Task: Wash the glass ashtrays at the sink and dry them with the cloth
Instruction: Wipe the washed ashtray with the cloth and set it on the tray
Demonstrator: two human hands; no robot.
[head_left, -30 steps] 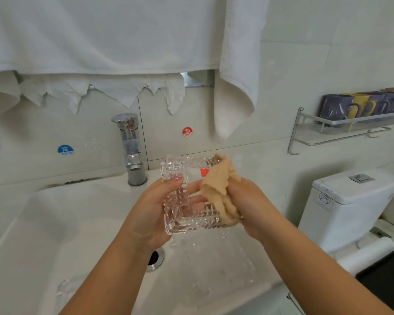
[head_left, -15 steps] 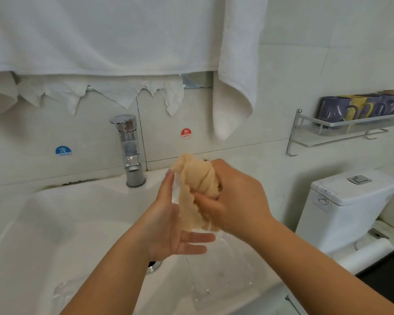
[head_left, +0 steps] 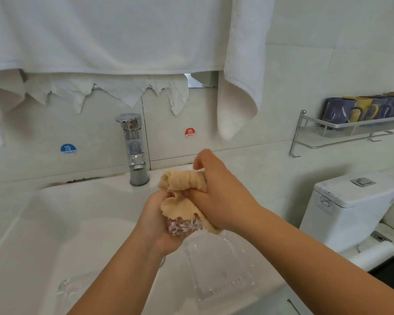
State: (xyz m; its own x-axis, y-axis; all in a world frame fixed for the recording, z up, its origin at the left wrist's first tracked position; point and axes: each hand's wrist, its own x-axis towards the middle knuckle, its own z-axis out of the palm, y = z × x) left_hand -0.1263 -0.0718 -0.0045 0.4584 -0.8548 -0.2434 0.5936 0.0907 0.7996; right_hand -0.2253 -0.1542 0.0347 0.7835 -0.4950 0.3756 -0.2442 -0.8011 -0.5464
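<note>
Over the white sink [head_left: 82, 214], near its back edge, 2 hands work together. The left hand [head_left: 159, 221] cups a clear glass ashtray [head_left: 184, 226] from below, its fingers curled round the glass. The right hand [head_left: 216, 196] squeezes a tan cloth [head_left: 182, 196] and presses it on top of the ashtray. Most of the ashtray hides under the cloth. Another glass ashtray [head_left: 218, 269] lies flat on the sink's front right part. A third glass piece [head_left: 71, 289] sits by the front left edge. The shiny tap [head_left: 134, 151] stands at the back edge. White towels [head_left: 123, 32] hang above.
</note>
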